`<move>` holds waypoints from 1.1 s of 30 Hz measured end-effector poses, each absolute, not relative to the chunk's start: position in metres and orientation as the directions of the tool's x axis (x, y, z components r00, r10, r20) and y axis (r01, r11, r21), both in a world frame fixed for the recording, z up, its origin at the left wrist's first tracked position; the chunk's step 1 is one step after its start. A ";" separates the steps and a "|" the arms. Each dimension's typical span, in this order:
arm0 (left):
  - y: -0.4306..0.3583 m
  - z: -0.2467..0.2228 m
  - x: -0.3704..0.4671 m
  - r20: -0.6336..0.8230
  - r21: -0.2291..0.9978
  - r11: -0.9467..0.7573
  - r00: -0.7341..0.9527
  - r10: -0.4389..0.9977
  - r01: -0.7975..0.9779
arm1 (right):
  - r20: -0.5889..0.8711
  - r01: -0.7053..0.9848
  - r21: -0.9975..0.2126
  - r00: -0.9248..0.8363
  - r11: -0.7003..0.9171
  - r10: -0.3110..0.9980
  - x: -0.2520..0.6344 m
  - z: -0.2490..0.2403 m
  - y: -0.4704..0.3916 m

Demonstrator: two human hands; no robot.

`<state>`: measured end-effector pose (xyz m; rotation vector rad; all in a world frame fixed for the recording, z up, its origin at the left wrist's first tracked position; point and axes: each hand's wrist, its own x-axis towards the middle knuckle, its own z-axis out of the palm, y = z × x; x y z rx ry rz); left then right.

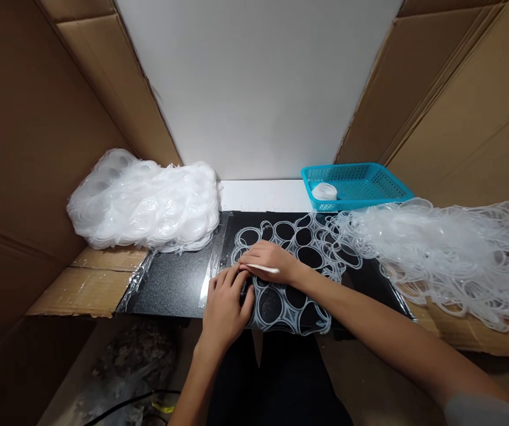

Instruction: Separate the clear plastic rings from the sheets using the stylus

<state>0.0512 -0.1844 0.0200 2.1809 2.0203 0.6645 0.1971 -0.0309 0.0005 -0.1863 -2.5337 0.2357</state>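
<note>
A clear plastic sheet with rows of round cut-outs (287, 313) lies on the black tabletop, its near edge reaching the front of the table. Over its left part is my right hand (269, 260), fingers closed round a thin white stick (263, 268) that points back toward the wrist. Close beside it, my left hand (227, 299) lies palm down at the sheet's left edge, fingers a little apart and pressing lightly. The fingertips of both hands nearly meet; what lies under them is hidden.
A thick pile of clear ring-patterned sheets (148, 204) stands at the left, and a looser heap of cut-out sheets (449, 254) at the right. A blue basket (369, 204) at the back holds a roll of white discs (324, 191). Cardboard walls (467, 89) flank the table.
</note>
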 end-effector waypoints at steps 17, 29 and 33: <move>-0.210 0.018 0.045 0.253 0.449 -0.189 0.078 0.964 0.874 | 0.572 0.433 -0.472 -0.513 0.768 0.640 0.214 0.005 0.000; -0.223 0.030 0.039 0.263 0.520 -0.182 0.046 0.964 0.835 | 0.544 0.564 -0.568 -0.290 0.600 0.788 0.234 0.022 0.014; -0.201 0.038 0.043 0.350 0.524 -0.210 0.016 0.937 0.826 | 0.539 0.388 -0.580 -0.477 0.717 0.694 0.220 0.020 -0.003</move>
